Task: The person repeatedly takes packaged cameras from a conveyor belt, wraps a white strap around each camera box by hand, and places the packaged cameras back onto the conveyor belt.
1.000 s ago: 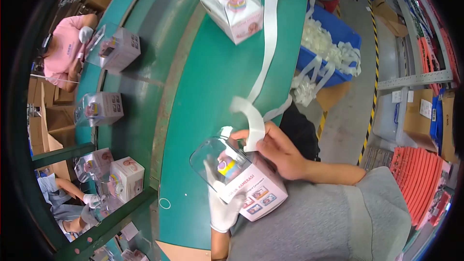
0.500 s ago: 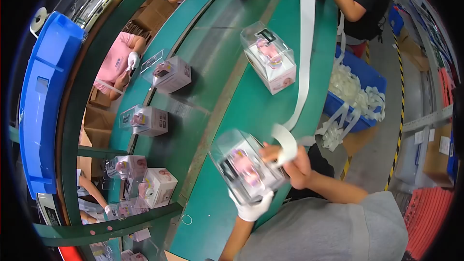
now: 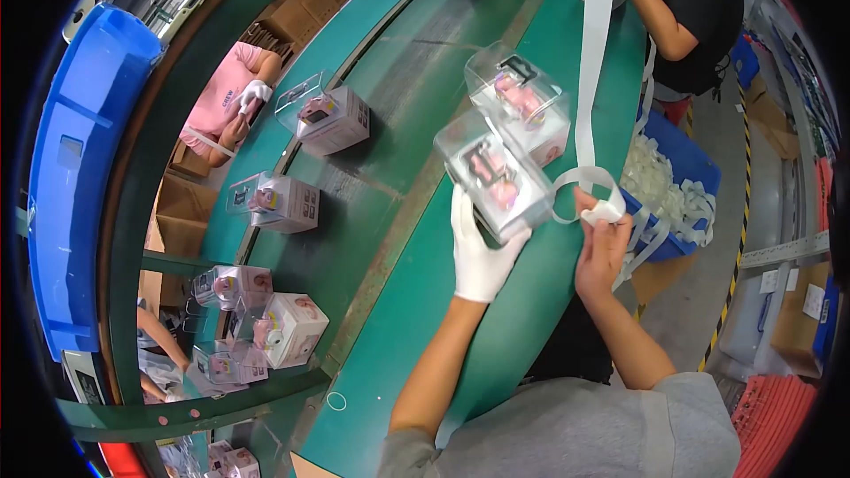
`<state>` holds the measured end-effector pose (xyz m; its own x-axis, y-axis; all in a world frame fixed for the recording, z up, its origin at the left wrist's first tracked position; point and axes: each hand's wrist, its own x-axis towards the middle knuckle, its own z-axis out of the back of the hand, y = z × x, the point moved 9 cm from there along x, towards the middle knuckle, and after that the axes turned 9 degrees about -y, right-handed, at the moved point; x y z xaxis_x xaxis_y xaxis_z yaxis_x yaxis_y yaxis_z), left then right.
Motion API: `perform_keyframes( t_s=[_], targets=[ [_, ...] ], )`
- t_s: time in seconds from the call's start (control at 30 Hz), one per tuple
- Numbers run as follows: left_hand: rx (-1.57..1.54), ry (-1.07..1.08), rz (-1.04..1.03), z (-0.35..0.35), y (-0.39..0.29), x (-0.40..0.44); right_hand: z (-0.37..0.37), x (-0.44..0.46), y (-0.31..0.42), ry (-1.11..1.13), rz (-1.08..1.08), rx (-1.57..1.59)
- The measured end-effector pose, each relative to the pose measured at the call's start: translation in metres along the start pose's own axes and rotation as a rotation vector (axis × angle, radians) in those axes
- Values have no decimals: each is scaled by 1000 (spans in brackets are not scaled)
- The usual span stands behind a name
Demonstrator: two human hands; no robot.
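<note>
Clear-topped box point(image 3: 496, 175) above the green worktop point(image 3: 390, 372), gripped from its 7 o'clock side by the white-gloved left hand point(image 3: 482, 257); directions are read from this box. It tilts, its long axis running from 11 to 5 o'clock, the transparent cover turned up towards the onlooker. Rigid, glossy plastic with rounded corners shows a pink item and a dark frame within; any printing is too blurred to read. The bare right hand point(image 3: 605, 252), at 4 o'clock and apart from the left, pinches a smooth white strip point(image 3: 595, 62), which curls into a loop beside the box, contact uncertain, and stretches flat towards 1 o'clock. Just beyond, at 1 o'clock, stands a second box point(image 3: 544, 137), white-based. A pink shirt point(image 3: 221, 93) at 10 o'clock reads "CREW".
</note>
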<state>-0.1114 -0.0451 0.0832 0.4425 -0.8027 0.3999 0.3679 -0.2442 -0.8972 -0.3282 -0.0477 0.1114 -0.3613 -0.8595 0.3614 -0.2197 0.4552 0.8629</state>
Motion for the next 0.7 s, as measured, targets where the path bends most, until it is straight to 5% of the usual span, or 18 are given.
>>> perform_keyframes(
  t_s=[0.27,0.4,0.57,0.7],
  targets=[
    [46,-35,-353,12,24,54,15,1,-12,36,31,-283],
    [304,-353,-34,90,114,163,12,-2,-11,71,7,-310],
    [765,-173,118,123,190,264,14,1,-15,98,-31,-327],
    [819,-78,-35,116,202,298,23,0,-15,98,-13,-307]
  ],
)
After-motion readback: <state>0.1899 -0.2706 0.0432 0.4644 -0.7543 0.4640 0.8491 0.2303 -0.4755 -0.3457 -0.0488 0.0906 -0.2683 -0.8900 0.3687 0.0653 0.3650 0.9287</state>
